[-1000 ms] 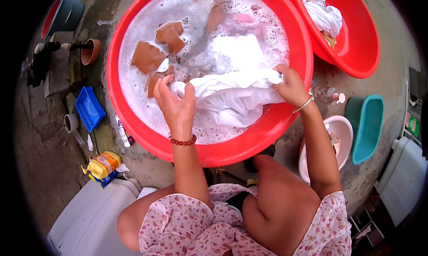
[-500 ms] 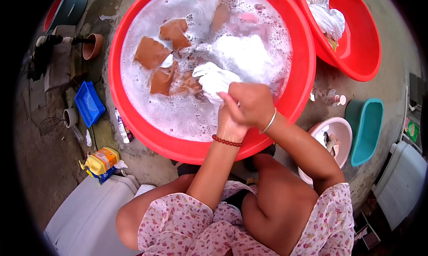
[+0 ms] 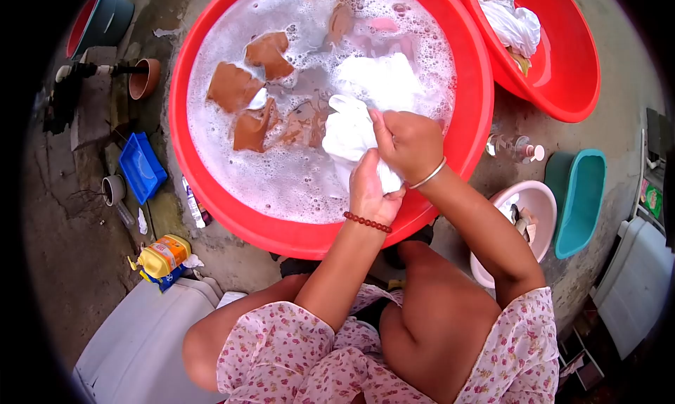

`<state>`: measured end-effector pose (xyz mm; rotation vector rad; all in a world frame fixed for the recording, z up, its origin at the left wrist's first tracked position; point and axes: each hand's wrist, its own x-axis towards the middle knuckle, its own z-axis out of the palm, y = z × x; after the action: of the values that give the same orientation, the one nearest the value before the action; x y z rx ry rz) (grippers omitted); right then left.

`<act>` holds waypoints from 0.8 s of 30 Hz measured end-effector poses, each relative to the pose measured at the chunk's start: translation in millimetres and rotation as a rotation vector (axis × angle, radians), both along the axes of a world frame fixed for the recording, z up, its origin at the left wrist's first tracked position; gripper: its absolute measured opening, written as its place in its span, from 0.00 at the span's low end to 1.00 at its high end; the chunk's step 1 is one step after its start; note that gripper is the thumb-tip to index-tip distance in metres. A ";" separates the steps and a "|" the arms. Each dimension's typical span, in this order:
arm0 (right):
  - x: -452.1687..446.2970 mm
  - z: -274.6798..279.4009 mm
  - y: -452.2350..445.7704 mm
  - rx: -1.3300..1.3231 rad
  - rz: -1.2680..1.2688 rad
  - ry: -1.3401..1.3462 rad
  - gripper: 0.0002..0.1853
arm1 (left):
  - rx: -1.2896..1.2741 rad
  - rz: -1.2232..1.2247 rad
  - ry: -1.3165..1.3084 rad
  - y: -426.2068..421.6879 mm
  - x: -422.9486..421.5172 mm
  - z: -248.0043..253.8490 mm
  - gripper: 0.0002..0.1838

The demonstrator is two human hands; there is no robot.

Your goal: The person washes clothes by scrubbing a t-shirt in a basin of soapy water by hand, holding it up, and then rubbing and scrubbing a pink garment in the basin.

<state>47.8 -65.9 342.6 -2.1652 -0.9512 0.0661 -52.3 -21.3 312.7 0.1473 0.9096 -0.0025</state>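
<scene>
Both the left hand (image 3: 373,195) and the right hand (image 3: 415,144) clench a bunched white cloth (image 3: 347,133) in curled fingers near the frame's center, over soapy water (image 3: 274,193) in a red plastic tub (image 3: 313,241), where a soap-slicked grip could slip and send a splash across the rim.

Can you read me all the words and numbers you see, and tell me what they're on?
No word or number is clear enough to read.
Yellow jug: marks on its orange label, too small and blurred.
White-and-purple packet by the tub: too small.
Green item near the right edge: pale marks, too small.
</scene>
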 end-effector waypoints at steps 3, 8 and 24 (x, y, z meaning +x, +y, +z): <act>-46.4 24.6 -9.2 0.076 0.168 0.067 0.17 | -0.002 0.103 -0.081 12.1 0.0 -2.1 0.14; -22.4 1.6 4.0 0.023 0.088 0.030 0.18 | 0.038 0.229 0.136 6.6 15.9 30.6 0.12; -4.5 4.7 4.7 -0.109 -0.044 -0.080 0.18 | 0.205 0.156 0.071 1.8 9.0 24.1 0.10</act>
<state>43.4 -61.3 347.3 -2.3029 -0.9638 0.0097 -43.3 -19.5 336.8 0.2680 0.9897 0.2318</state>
